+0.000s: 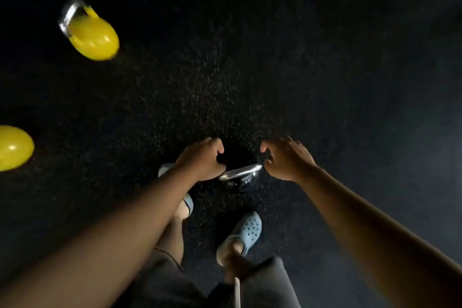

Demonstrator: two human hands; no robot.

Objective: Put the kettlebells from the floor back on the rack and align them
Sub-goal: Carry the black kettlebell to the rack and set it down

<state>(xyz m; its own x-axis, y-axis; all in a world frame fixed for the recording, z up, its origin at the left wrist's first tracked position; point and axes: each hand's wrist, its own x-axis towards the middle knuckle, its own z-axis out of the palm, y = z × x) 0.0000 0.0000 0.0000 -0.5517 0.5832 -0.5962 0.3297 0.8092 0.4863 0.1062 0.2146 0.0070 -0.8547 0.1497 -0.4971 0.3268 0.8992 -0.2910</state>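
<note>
Dim, dark corners, motion blur, glare spots on yellow kettlebells (pixel 93 35)

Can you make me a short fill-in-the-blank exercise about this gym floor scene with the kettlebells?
1. The two bright kettlebells, one farther off and one at the frame's edge, are ____ in colour.
2. Both lie to the person's ____ side.
3. The left hand and right hand reach toward a dark kettlebell's ____ handle.
4. The person wears light blue ____.

Missing words: yellow; left; silver; clogs
</note>
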